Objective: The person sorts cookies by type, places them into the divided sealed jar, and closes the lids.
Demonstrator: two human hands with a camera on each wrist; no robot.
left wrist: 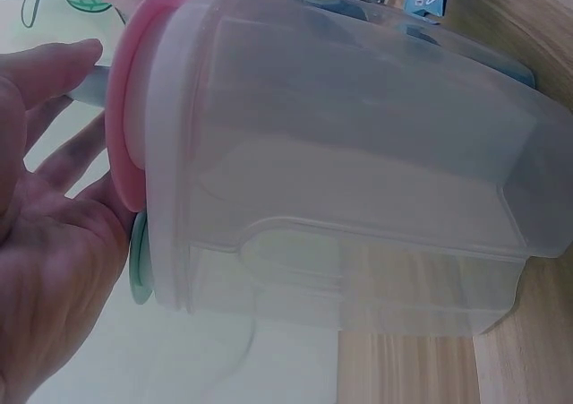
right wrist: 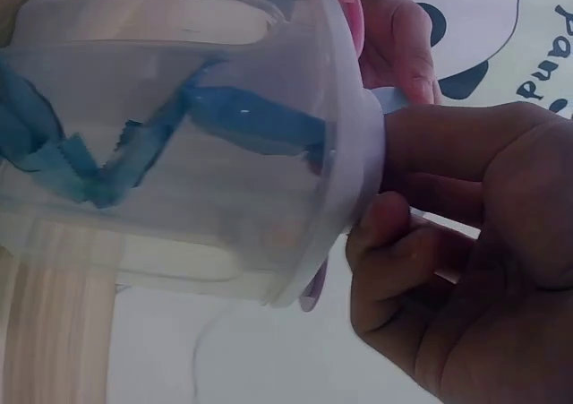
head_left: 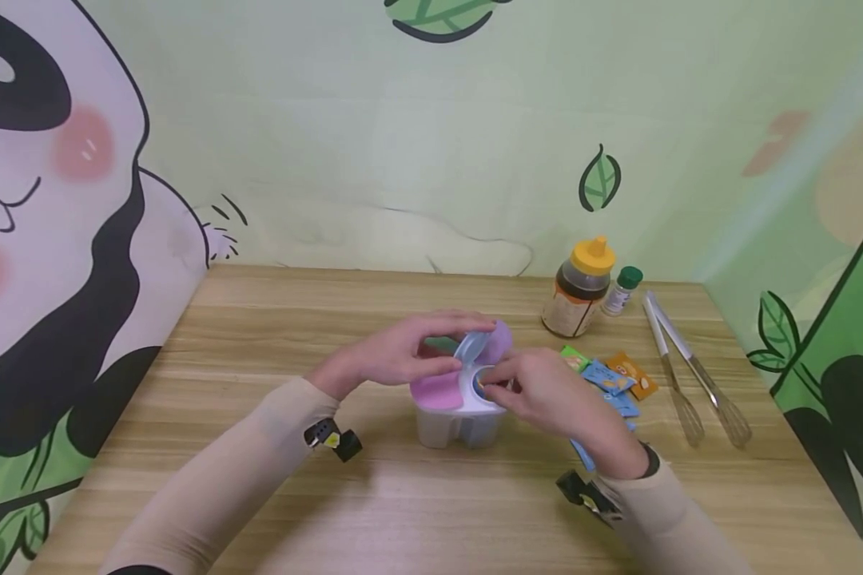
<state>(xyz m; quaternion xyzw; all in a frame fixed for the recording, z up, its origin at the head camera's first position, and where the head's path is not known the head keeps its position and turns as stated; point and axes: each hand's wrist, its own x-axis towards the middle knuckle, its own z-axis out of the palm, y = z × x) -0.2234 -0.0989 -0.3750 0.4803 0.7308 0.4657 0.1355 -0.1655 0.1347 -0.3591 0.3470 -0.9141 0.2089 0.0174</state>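
A see-through container [head_left: 435, 427] with a white top and coloured flap lids stands on the table. My left hand [head_left: 413, 347] is above it, holding the raised light-blue flap lid [head_left: 470, 348] between thumb and fingers; the thumb touches this flap in the left wrist view. My right hand [head_left: 557, 399] has its fingertips in the uncovered round opening, pinching a blue packet [right wrist: 255, 122] partly hidden by the rim. More blue packets [right wrist: 89, 167] show through the container's wall. The pink flap [head_left: 436, 391] is down, while the purple flap [head_left: 500, 342] stands up.
Right of the container lie several blue packets [head_left: 609, 377], a green packet [head_left: 574, 358] and an orange packet [head_left: 633, 375]. Behind them stand a yellow-capped bottle [head_left: 578, 291] and a small green-capped bottle [head_left: 622, 291]. Two metal whisk-ended utensils [head_left: 697, 375] lie farther right.
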